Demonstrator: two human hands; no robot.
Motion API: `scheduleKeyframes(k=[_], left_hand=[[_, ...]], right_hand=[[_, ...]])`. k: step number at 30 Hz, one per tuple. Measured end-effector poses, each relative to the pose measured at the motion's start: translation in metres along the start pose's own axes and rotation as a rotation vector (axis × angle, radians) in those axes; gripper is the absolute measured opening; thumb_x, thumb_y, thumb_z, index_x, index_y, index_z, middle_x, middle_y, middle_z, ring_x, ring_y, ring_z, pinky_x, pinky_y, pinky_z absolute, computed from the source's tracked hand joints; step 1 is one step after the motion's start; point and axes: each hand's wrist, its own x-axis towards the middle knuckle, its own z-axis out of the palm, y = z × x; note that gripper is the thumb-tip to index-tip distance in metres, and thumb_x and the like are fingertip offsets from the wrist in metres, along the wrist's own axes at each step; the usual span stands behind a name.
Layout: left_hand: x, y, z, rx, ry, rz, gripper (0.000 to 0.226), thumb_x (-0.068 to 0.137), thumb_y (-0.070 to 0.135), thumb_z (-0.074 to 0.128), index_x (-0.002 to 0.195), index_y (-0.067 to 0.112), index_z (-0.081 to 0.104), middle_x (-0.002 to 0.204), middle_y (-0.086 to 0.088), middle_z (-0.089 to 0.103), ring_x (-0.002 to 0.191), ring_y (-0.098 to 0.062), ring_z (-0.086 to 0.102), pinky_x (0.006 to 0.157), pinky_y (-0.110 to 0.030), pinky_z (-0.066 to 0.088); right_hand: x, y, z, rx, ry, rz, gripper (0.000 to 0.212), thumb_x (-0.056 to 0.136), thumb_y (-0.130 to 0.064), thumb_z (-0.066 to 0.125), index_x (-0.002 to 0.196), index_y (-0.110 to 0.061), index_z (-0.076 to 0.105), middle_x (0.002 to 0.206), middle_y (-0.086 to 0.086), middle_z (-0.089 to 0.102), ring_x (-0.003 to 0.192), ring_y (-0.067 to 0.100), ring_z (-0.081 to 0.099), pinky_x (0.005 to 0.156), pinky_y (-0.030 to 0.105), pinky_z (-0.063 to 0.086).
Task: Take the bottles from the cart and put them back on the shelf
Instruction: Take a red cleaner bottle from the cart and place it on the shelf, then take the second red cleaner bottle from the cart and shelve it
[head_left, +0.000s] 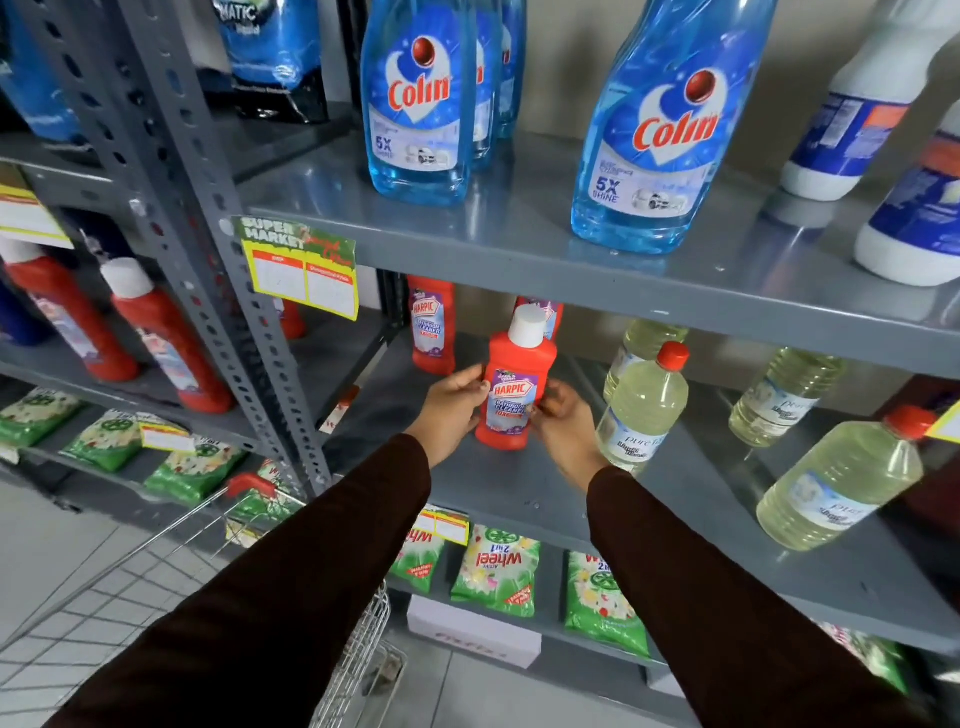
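Note:
A red Harpic bottle (514, 384) with a white cap stands upright on the grey middle shelf (519, 488). My left hand (451, 408) grips its left side and my right hand (566, 421) wraps its right side. Two more red Harpic bottles (432, 327) stand behind it, further back on the same shelf. The wire cart (156, 566) with a red handle sits low at the left, its inside mostly hidden by my left sleeve.
Clear bottles of pale yellow liquid (641, 410) stand right of my hands. Blue Colin bottles (660, 130) and white bottles (862, 104) fill the upper shelf. Green detergent packets (496, 571) lie on the lower shelf. A slotted upright post (208, 260) stands left.

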Motion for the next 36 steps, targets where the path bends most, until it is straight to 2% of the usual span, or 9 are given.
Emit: scheduleKeyframes(k=[5, 10, 17, 20, 24, 27, 31, 32, 36], left_hand=[[-0.038, -0.01, -0.034, -0.14, 0.118, -0.108, 0.04, 0.101, 0.02, 0.044, 0.141, 0.018, 0.046, 0.145, 0.002, 0.05, 0.136, -0.018, 0.041, 0.105, -0.039, 0.035], [-0.119, -0.041, -0.1, -0.354, 0.17, -0.112, 0.038, 0.102, 0.023, 0.039, 0.137, 0.013, 0.048, 0.14, -0.001, 0.056, 0.129, -0.021, 0.051, 0.106, -0.041, 0.042], [-0.266, -0.122, -0.234, -0.476, 0.705, -0.159, 0.026, 0.097, 0.026, 0.044, 0.113, 0.021, 0.064, 0.128, 0.001, 0.063, 0.119, -0.022, 0.055, 0.103, -0.039, 0.041], [-0.325, -0.159, -0.284, -0.466, 0.902, -0.253, 0.026, 0.094, 0.029, 0.046, 0.115, 0.024, 0.061, 0.124, 0.003, 0.061, 0.118, -0.022, 0.052, 0.099, -0.038, 0.04], [-0.377, -0.226, -0.333, -0.525, 1.089, -0.41, 0.013, 0.092, 0.023, 0.048, 0.089, 0.019, 0.059, 0.089, 0.002, 0.059, 0.071, -0.017, 0.052, 0.061, -0.027, 0.04], [-0.389, -0.283, -0.357, -0.537, 1.116, -0.609, 0.023, 0.093, 0.028, 0.047, 0.075, 0.018, 0.056, 0.076, 0.0, 0.051, 0.062, -0.016, 0.045, 0.059, -0.024, 0.034], [-0.374, -0.319, -0.37, -0.57, 1.062, -0.731, 0.03, 0.099, 0.022, 0.045, 0.072, 0.013, 0.054, 0.048, 0.006, 0.061, 0.053, -0.014, 0.054, 0.049, -0.02, 0.04], [-0.369, -0.326, -0.37, -0.583, 1.05, -0.718, 0.03, 0.1, 0.025, 0.044, 0.079, 0.009, 0.057, 0.048, 0.007, 0.067, 0.057, -0.013, 0.061, 0.051, -0.02, 0.045], [-0.358, -0.391, -0.385, -0.662, 1.054, -0.676, 0.065, 0.097, 0.051, 0.038, 0.123, -0.006, 0.058, 0.122, -0.022, 0.066, 0.109, -0.032, 0.064, 0.092, -0.039, 0.051]], right_hand=[[-0.027, 0.017, -0.006, 0.025, 0.187, 0.126, 0.039, 0.091, 0.013, 0.046, 0.125, -0.005, 0.053, 0.109, 0.01, 0.064, 0.086, 0.011, 0.06, 0.068, 0.018, 0.048], [-0.083, 0.021, -0.005, 0.208, 0.187, 0.271, 0.035, 0.094, 0.008, 0.048, 0.126, -0.002, 0.054, 0.118, 0.013, 0.062, 0.112, 0.025, 0.06, 0.1, 0.041, 0.048], [-0.141, 0.062, 0.114, 0.075, -0.365, 0.464, 0.019, 0.089, 0.008, 0.053, 0.098, -0.005, 0.063, 0.095, 0.013, 0.072, 0.087, 0.021, 0.072, 0.077, 0.03, 0.062], [-0.159, 0.087, 0.185, -0.03, -0.586, 0.577, 0.017, 0.09, 0.008, 0.053, 0.096, -0.005, 0.062, 0.096, 0.015, 0.068, 0.089, 0.024, 0.067, 0.084, 0.034, 0.057], [-0.187, 0.144, 0.271, -0.259, -0.809, 0.69, 0.016, 0.092, 0.008, 0.051, 0.105, 0.001, 0.058, 0.093, 0.016, 0.063, 0.079, 0.023, 0.063, 0.072, 0.03, 0.058], [-0.21, 0.206, 0.321, -0.478, -0.929, 0.795, 0.016, 0.092, 0.007, 0.052, 0.088, -0.006, 0.06, 0.085, 0.01, 0.061, 0.08, 0.024, 0.06, 0.08, 0.045, 0.056], [-0.233, 0.296, 0.366, -0.736, -1.04, 0.957, 0.022, 0.095, -0.001, 0.043, 0.084, -0.013, 0.059, 0.076, 0.005, 0.056, 0.063, 0.015, 0.052, 0.059, 0.026, 0.049], [-0.238, 0.313, 0.372, -0.786, -1.048, 0.968, 0.022, 0.094, -0.001, 0.044, 0.083, -0.014, 0.059, 0.076, 0.005, 0.056, 0.062, 0.015, 0.052, 0.056, 0.025, 0.047], [-0.266, 0.383, 0.385, -0.987, -1.098, 0.923, 0.016, 0.086, 0.002, 0.049, 0.09, -0.001, 0.065, 0.083, 0.01, 0.056, 0.08, 0.023, 0.054, 0.063, 0.029, 0.044]])
